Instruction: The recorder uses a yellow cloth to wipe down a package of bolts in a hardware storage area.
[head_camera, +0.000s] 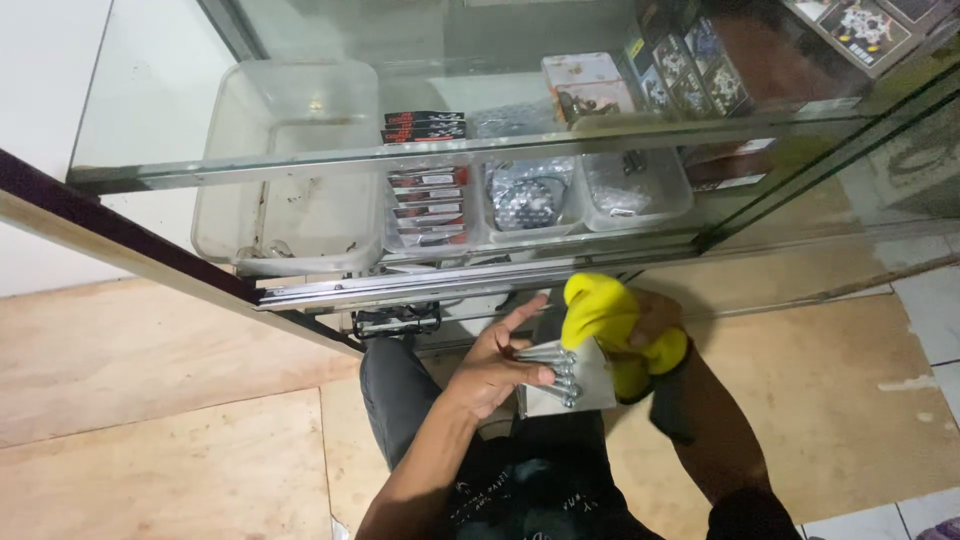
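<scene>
We see our left hand (497, 366) just below the middle of the view, its grip closed on a flat clear packet of silver bolts (566, 378), thumb across the bolt heads and fingers partly spread behind. Our right hand (650, 340), at three o'clock from the packet, has its grip pressed around a bunched yellow cloth (600, 312), which touches the packet's upper edge and covers part of it.

At twelve o'clock stands a glass display cabinet (480, 150). Its metal sliding rail (400, 288) runs just above our hands. Behind the glass, a large clear plastic tub (285, 170) sits at eleven o'clock; beside it, smaller clear bins (540, 195) hold red and black packets, a round metal sprocket and bagged small parts. Printed boxes (680, 70) fill the cabinet at one o'clock.

Below the hands our dark-trousered knee (400, 400) blocks the floor. Bare plywood flooring (150, 400) spreads at eight o'clock and four o'clock, with white tiles (930, 310) at the right edge.
</scene>
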